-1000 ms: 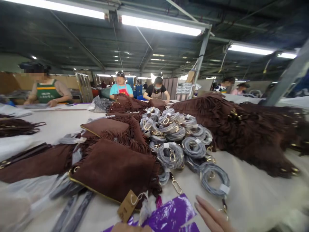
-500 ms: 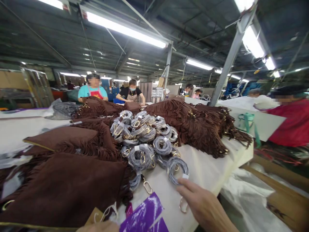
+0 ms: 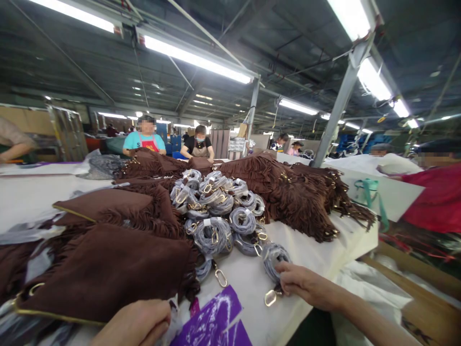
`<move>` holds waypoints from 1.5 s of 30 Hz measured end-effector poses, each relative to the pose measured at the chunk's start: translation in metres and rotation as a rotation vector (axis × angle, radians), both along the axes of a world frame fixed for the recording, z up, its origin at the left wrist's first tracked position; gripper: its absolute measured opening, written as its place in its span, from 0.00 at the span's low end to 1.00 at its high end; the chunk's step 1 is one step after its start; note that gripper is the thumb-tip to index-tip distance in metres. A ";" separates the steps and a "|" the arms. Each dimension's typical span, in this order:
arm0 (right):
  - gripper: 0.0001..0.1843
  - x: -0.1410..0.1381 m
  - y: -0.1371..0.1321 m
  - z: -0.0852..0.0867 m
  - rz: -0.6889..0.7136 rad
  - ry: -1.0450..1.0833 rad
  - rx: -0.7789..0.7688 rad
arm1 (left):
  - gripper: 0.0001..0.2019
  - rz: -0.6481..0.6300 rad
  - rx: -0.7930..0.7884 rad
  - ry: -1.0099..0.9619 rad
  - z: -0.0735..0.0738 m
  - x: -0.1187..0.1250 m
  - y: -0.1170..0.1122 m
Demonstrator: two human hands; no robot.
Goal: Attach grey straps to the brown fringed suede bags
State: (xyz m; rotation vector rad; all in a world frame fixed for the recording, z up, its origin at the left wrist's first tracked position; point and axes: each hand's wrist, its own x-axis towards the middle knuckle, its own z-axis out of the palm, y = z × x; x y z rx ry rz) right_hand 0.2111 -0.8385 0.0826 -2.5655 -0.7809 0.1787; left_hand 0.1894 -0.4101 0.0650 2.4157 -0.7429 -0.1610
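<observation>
My right hand grips the near edge of a coiled strap wrapped in greyish plastic. Its gold clasp dangles beside my fingers, over the white table. At the lower left, my left hand is closed, with crumpled clear plastic at its fingertips. Just right of it lies a shiny purple sheet. A brown fringed bag piece with a gold-coloured edge spreads behind my left hand. Several more wrapped strap coils with gold clasps are heaped at mid-table.
Brown fringed pieces are piled at the back right of the white table. Cardboard and white plastic sheeting lie below its right edge. Co-workers stand across the table, and a person in red is at the right.
My right hand has closed on the strap coil, which is now tilted and shifted slightly right and nearer. My left hand has come further into view; the tan tag and white string no longer show.
</observation>
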 end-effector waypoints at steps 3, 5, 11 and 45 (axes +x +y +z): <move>0.14 -0.006 -0.005 -0.011 -0.010 -0.013 0.025 | 0.18 0.044 0.006 -0.011 0.011 -0.006 -0.003; 0.14 -0.007 -0.003 -0.017 -0.044 -0.061 0.016 | 0.16 0.061 0.003 -0.005 0.018 -0.010 -0.004; 0.14 -0.007 0.057 -0.005 0.021 -0.115 0.202 | 0.12 0.069 -0.108 0.111 0.044 -0.021 -0.014; 0.12 -0.015 0.204 0.015 0.034 -0.916 -0.133 | 0.34 0.532 -1.395 0.352 0.005 0.007 -0.048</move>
